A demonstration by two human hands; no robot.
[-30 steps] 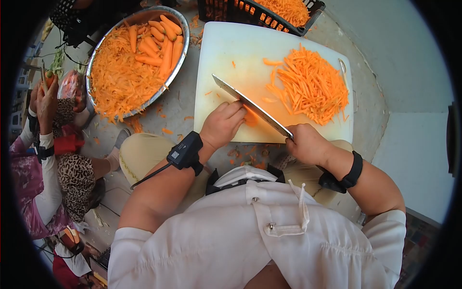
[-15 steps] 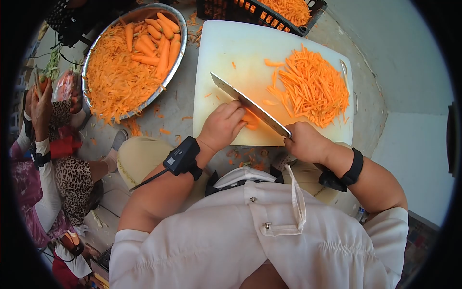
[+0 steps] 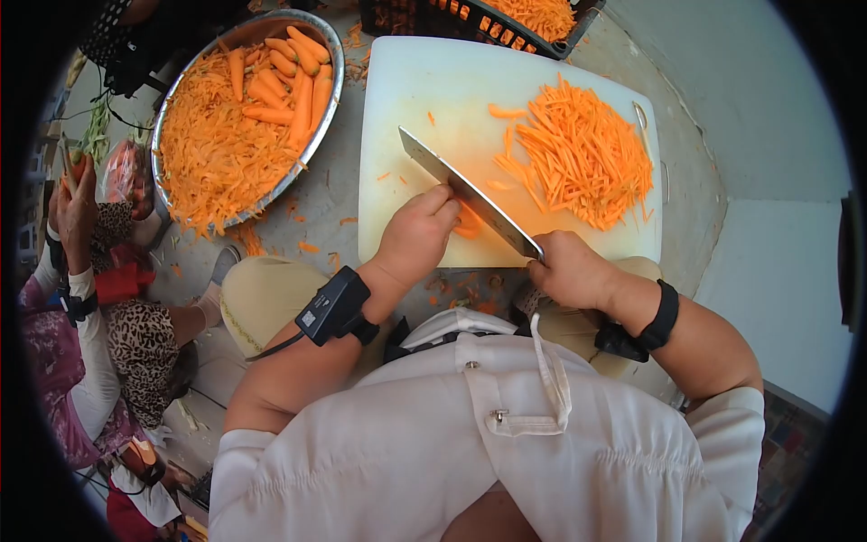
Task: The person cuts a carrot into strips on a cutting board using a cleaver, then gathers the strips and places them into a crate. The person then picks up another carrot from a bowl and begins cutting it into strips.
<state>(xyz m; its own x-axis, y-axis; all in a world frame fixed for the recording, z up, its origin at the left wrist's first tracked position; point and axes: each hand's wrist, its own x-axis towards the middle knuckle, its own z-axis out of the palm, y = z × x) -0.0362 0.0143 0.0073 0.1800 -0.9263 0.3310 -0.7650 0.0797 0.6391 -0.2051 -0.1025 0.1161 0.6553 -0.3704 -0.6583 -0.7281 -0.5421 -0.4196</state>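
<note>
My right hand is closed round the handle of a broad kitchen knife, whose blade slants up to the left over the cutting board. Close against the blade, the curled fingers of my left hand press on carrot slices, which they partly hide. To the right of the knife lies a heap of carrot strips, with a few loose slices at its left edge.
Left of the board stands a metal bowl with shredded carrot and several whole carrots. A black crate holding shreds sits behind the board. At far left, another person's hands hold a carrot and a tool.
The view has shifted slightly. Both hands stay in nearly the same places on the board, the knife still beside the fingers of my left hand.
</note>
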